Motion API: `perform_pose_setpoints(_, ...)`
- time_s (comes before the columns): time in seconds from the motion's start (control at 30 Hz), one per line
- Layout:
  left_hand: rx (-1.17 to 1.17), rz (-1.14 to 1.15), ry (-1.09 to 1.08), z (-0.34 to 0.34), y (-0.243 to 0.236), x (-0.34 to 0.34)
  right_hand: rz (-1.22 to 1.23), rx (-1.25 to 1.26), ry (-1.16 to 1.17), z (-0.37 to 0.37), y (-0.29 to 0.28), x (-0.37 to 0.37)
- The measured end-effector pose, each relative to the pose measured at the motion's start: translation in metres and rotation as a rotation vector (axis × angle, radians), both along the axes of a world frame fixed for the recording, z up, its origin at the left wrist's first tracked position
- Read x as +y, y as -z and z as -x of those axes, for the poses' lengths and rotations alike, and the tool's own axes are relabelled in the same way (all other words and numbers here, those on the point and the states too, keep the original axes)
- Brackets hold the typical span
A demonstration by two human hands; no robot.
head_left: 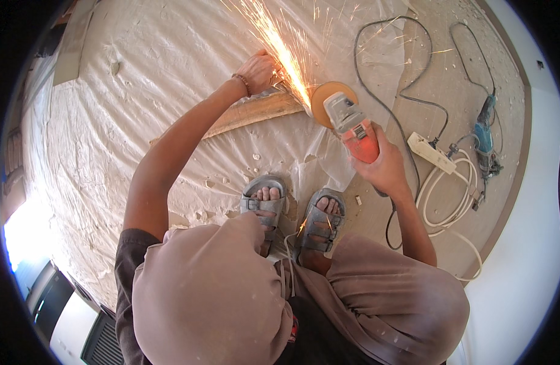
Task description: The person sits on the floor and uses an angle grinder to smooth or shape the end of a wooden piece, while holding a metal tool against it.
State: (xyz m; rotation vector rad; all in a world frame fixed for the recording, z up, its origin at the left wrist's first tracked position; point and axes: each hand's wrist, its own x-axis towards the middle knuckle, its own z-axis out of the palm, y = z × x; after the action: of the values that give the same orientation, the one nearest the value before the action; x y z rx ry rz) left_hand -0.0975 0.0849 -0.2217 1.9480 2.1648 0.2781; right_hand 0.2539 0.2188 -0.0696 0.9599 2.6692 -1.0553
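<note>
My right hand [384,163] is wrapped round a red and grey angle grinder [359,135]. The grinder's round tan disc [333,97] stands at the right end of a wooden plank [249,115] lying on the floor. A bright stream of sparks [280,48] shoots from the disc's left edge, up and away past my left hand. My left hand [257,72], with a bracelet at its wrist, is closed just beyond the plank. Sparks and the fingers themselves hide what it grips. My sandalled feet [264,204] are on the near side of the plank.
Crumpled plastic sheeting [103,152] with scattered debris covers much of the floor. On the right lie a white power strip [432,152], a coiled white cable [453,213], a looped black cord [360,52] and a blue power tool [485,131]. A white wall [535,201] borders the right.
</note>
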Motion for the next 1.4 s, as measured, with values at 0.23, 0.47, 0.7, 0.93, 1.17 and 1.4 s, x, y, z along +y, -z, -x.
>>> perform_pose_setpoints(0.23,-0.213,-0.015,-0.022,-0.009,-0.019,-0.001,0.058,0.088,0.142,-0.008,-0.005,0.012)
perform_pose_setpoints(0.47,0.016,-0.109,0.161,0.009,-0.027,-0.025,0.055,0.139,0.141,-0.023,-0.005,0.012)
perform_pose_setpoints(0.7,-0.135,-0.200,0.019,0.010,-0.019,-0.041,0.060,0.054,0.091,-0.020,0.002,0.000)
perform_pose_setpoints(0.93,-0.287,-0.287,0.029,0.010,-0.014,-0.042,0.006,0.023,0.034,-0.015,0.002,-0.006)
perform_pose_setpoints(1.17,-0.321,-0.388,0.043,0.011,-0.005,-0.043,-0.059,-0.005,-0.002,-0.006,-0.009,-0.010)
perform_pose_setpoints(1.4,-0.352,-0.271,0.047,0.012,-0.010,-0.041,-0.101,-0.010,-0.025,-0.005,-0.008,-0.011)
